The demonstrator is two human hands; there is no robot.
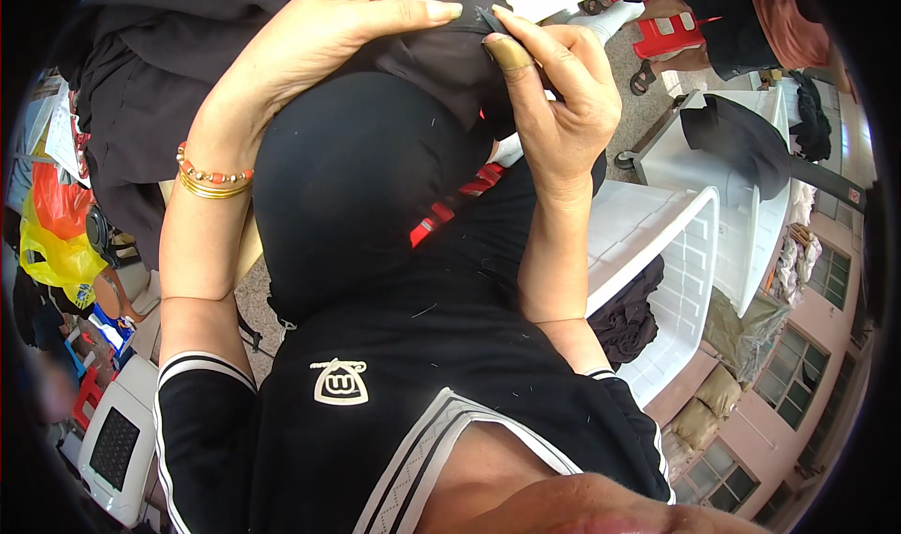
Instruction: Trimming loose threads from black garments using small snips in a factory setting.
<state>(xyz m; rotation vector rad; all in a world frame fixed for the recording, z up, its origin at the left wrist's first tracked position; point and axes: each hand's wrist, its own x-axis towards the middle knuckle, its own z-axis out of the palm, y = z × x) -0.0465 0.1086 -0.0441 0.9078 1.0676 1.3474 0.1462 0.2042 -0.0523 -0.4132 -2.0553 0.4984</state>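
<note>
A dark brown-black garment (174,60) spreads over my lap and off to the left. My left hand (343,22) is closed on its band-like edge (465,13), the thumb lying on top of the cloth. Pale loose threads show on the band beside that thumb. Between thumb and forefinger, my right hand (572,102) pinches a small dark pointed piece (490,20) against the band; whether it is a blade or a cloth tip I cannot make out. An olive-yellow finger cot (508,53) covers the right thumb.
White plastic bins (704,252) stand at the right, one with dark cloth (633,318) inside. A red stool (668,35) and another person's legs are at the far right. Yellow and red plastic bags (56,252) and a white machine (127,440) are at the left.
</note>
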